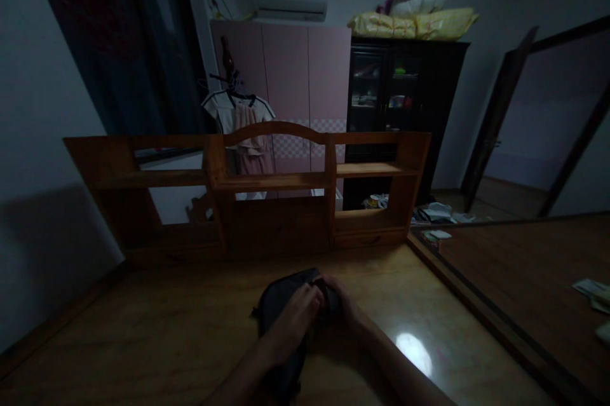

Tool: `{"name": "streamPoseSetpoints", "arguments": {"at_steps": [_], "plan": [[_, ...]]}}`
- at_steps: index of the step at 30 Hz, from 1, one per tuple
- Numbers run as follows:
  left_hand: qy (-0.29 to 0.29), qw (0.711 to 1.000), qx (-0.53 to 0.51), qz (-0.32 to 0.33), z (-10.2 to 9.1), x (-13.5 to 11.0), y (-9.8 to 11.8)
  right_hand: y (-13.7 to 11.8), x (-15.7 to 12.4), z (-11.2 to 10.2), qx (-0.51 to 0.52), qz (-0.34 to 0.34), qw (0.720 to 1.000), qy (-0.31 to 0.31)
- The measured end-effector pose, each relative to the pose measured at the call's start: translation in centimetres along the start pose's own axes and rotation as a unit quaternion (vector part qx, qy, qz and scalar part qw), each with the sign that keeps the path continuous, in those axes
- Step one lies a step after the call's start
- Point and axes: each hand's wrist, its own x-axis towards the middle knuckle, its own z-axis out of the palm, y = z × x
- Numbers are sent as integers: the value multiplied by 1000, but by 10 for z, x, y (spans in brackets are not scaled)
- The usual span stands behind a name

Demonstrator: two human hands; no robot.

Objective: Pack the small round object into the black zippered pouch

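A dark fabric pouch (279,304) lies on the wooden desk (166,330) in front of me. My left hand (298,316) rests on top of the pouch with its fingers curled onto the fabric. My right hand (339,301) meets it at the pouch's right end, fingers bent and pinching the dark material there. Both forearms come in from the bottom edge. The room is very dim, so small details of the pouch stay unclear.
A wooden shelf unit (267,190) stands along the back of the desk. Behind it are a pink wardrobe (286,75), a dark cabinet (405,101) with bundles on top, and hanging clothes (243,120). Papers lie on the floor at right (593,291).
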Motion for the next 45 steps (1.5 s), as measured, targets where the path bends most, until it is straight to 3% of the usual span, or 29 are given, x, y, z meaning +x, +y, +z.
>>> {"name": "streamPoseSetpoints", "arguments": {"at_steps": [5,14,20,25,30,37,45], "plan": [[-22,974,189,126,-4,-1,25,0,2,2,85,29,996,18],[9,945,285,162,-6,1,26,-5,1,3,95,14,995,28],[-15,953,266,145,2,-3,27,-8,-1,0,130,29,991,20],[-61,985,140,80,1,-3,22,-8,-1,-3,101,46,992,54],[-56,996,40,58,-6,-1,19,-7,0,-2,103,52,991,59],[-42,993,79,79,-4,3,19,-9,0,-3,113,46,991,46],[-45,966,197,164,-5,-1,29,-6,1,-4,113,44,992,35]]}}
